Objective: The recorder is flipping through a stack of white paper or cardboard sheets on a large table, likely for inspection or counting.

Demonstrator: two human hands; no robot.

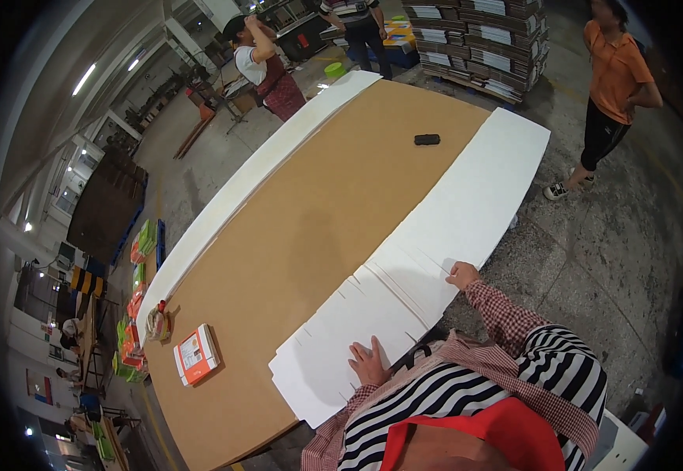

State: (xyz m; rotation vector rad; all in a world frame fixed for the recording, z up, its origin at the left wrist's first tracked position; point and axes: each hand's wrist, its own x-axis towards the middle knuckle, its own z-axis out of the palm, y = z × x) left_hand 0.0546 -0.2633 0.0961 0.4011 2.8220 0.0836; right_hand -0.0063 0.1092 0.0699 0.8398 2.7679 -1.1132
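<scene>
A white cardboard sheet (341,330) with cut slots and crease lines lies at the near edge of the large brown table (278,259). My left hand (368,363) rests flat on it, fingers spread and apart. Farther right, my right hand (463,275) has its fingers curled on the edge of the white cardboard, thumb and fingertips close together. More white cardboard (482,180) continues along the table's right side; where one sheet ends and another starts is hard to make out.
An orange-and-white box (197,355) and a small clear bag (158,322) lie at the left. A black object (427,140) sits at the far end. White sheets (231,196) line the far-left edge. Several people stand beyond, one in an orange shirt (620,67). Stacked cardboard (482,43) rises behind.
</scene>
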